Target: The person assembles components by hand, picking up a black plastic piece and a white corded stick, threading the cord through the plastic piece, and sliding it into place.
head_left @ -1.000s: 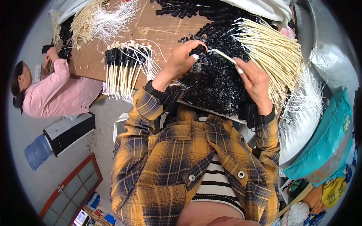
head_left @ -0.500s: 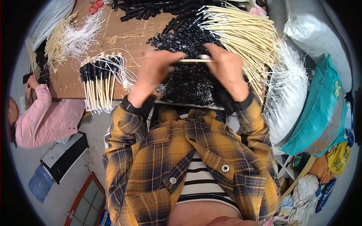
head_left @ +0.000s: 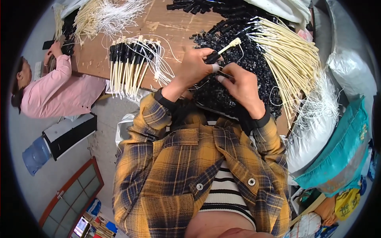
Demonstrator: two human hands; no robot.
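My left hand [head_left: 195, 66] grips a cream stick with a black cap on its near end [head_left: 223, 51], holding it tilted up to the right. My right hand [head_left: 238, 85] is just below it, fingertips touching the black cap end and a thin white string. Both hands hover over a heap of small black plastic parts [head_left: 238, 71] on the brown board table [head_left: 174, 27]. A bundle of loose cream sticks with white strings [head_left: 289, 59] fans out to the right of the hands.
A row of finished black-capped cream sticks [head_left: 131, 67] lies at the table's near edge on the left. Another person in a pink top [head_left: 55, 93] works at the far left. White sacks [head_left: 317, 127] and a teal bag [head_left: 341, 154] stand on the right.
The hands, together over the black heap half a second ago, have shifted. The stick that lay level between them is now raised in my left hand, cream end pointing up and right.
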